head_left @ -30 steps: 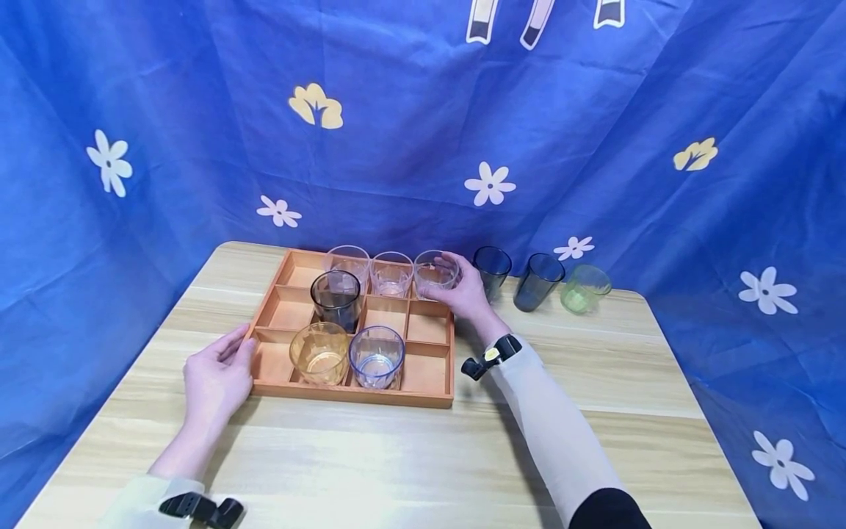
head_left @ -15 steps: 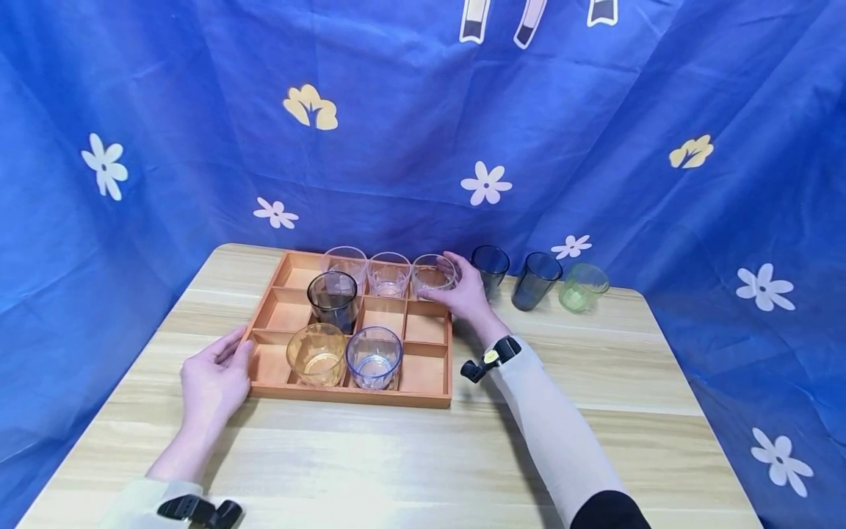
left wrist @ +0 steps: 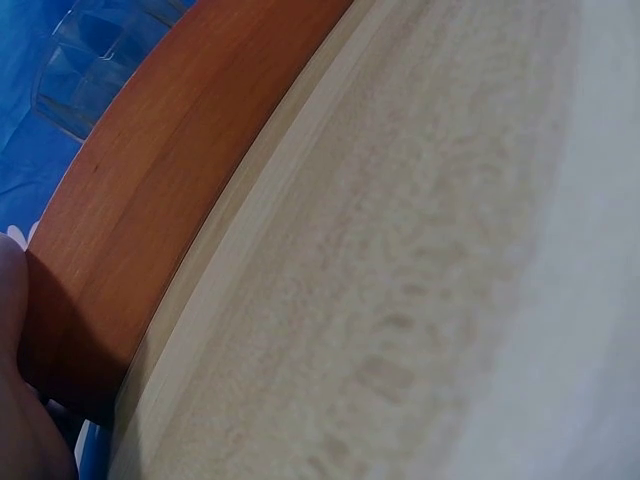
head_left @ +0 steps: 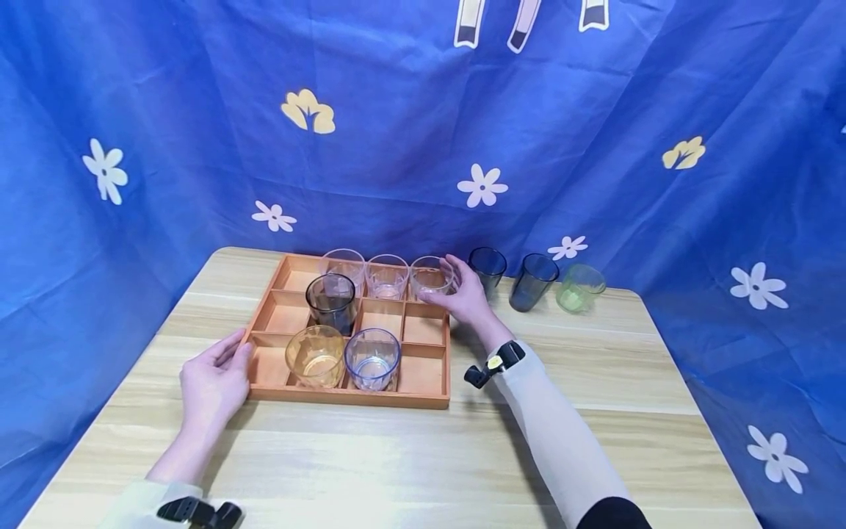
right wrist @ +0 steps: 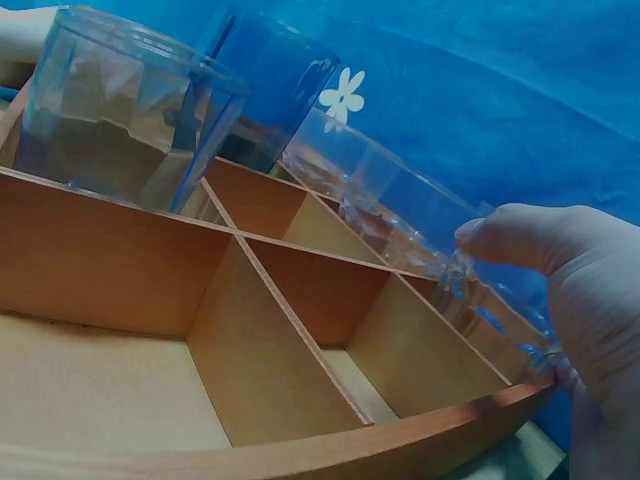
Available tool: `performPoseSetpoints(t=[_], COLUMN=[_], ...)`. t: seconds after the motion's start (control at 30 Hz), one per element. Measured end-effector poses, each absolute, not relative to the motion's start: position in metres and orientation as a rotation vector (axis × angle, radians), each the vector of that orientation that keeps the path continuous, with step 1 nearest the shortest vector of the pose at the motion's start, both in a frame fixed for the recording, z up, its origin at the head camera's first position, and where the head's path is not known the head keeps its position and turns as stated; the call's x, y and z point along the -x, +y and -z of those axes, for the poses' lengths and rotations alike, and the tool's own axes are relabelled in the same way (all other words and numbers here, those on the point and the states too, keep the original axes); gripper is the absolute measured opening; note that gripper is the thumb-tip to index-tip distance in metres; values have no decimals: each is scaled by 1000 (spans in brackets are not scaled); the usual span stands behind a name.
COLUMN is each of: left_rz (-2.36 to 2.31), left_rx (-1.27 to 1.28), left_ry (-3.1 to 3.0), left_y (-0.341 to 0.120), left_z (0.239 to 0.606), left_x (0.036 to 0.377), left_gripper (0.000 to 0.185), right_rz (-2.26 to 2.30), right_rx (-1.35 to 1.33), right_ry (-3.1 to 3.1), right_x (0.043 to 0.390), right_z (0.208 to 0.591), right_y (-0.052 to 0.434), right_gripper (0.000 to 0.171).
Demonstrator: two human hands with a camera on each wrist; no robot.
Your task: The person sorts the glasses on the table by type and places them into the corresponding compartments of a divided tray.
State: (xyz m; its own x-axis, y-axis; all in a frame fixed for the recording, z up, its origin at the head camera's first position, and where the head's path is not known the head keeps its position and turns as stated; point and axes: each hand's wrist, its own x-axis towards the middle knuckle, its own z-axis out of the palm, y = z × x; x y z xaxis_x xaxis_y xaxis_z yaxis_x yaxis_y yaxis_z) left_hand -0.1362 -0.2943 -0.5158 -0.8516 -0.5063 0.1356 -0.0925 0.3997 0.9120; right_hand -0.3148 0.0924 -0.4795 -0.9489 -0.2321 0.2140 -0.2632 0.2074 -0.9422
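Observation:
A wooden divided tray [head_left: 423, 401] lies on the table. At its left side my left hand [head_left: 213, 380] grips the wall; in the left wrist view only part of the hand [left wrist: 30, 400] shows beside the wood. My right hand [head_left: 465, 294] holds a clear glass [head_left: 426, 279] at the tray's back right corner, thumb on the near side. The right wrist view shows the thumb [right wrist: 520, 232] at the glass [right wrist: 490, 310]. Two more clear glasses, a middle one [head_left: 386, 279] and a left one [head_left: 344, 261], stand along the back row.
Inside the tray are a dark glass [head_left: 332, 303], an amber glass [head_left: 316, 356] and a blue-rimmed glass [head_left: 372, 360]. Right of it stand two dark tumblers, one near [head_left: 487, 268] and one farther [head_left: 532, 282], plus a green glass [head_left: 580, 287]. A blue curtain [head_left: 396, 147] hangs behind.
The head view has shifted slightly. Both hands stay almost where they were, the left at the tray's side and the right at the clear glass.

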Motion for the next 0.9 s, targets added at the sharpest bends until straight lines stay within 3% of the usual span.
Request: performPoseSetpoints(t=[0.9], left_rz=[1452], left_rx=[-530], left_ry=[-2277], left_y=[-295], left_z=[514], left_x=[136], left_gripper=[37], right_rz=[-2027], right_rx=[-610], right_ry=[-2263], right_x=[258], right_z=[450], right_y=[155], right_gripper=[88])
